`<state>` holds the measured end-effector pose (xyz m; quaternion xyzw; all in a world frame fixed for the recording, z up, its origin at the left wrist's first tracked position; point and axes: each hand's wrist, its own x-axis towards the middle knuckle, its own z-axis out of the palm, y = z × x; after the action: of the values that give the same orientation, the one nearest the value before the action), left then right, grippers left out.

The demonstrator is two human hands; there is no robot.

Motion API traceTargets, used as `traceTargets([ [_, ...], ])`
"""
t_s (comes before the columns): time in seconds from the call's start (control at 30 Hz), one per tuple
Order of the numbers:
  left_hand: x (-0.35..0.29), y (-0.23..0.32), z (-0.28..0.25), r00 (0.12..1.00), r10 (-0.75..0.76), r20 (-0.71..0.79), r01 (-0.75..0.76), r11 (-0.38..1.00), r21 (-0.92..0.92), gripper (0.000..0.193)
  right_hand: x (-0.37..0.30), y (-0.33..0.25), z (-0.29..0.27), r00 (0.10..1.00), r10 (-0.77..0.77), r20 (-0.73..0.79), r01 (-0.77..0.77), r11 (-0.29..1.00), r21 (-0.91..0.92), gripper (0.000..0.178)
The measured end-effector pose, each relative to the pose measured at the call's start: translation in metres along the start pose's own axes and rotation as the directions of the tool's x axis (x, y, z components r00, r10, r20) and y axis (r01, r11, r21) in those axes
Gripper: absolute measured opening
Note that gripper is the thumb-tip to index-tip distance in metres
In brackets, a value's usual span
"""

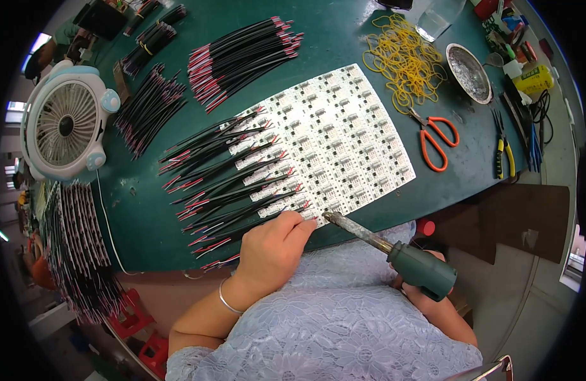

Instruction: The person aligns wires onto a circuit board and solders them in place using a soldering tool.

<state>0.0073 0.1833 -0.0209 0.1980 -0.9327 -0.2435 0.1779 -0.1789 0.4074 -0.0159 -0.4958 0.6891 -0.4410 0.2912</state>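
A white circuit board panel [343,136] with rows of small components lies on the green table. Black wires [236,181] with red and pale stripped ends fan out leftward from its left edge. My left hand [274,247] is closed in a pinch at the panel's near corner, on a black wire; its fingers cover most of that wire. My right hand [426,289] grips the dark green handle of a soldering iron [362,233], which hides part of the fingers. The iron's tip meets the near edge of the panel, just right of my left fingertips.
Bundles of black wires [242,60] lie beyond the panel. A white fan [64,124] stands at the left, by hanging wired strips [77,235]. To the right are yellow rubber bands [404,57], a metal bowl [468,73], orange-handled scissors [437,141] and yellow-handled pliers [504,155].
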Motion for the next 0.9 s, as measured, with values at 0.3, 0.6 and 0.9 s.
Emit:
traceTargets([
  [0.3,0.002,-0.006,-0.001,0.999,-0.029,0.021,0.030,0.997,-0.070,0.017,0.003,-0.006,-0.006,0.998,0.035,0.055,-0.034,0.999,-0.013,0.025],
  [0.6,0.003,-0.004,-0.001,0.999,-0.030,0.030,0.032,0.997,-0.073,0.017,0.014,-0.014,-0.012,0.988,-0.110,0.107,0.133,0.959,-0.251,0.024],
  [0.9,0.003,-0.004,-0.003,0.997,-0.053,0.057,0.058,0.995,-0.079,0.016,-0.016,0.006,-0.013,0.979,0.183,0.087,-0.199,0.953,0.231,0.035],
])
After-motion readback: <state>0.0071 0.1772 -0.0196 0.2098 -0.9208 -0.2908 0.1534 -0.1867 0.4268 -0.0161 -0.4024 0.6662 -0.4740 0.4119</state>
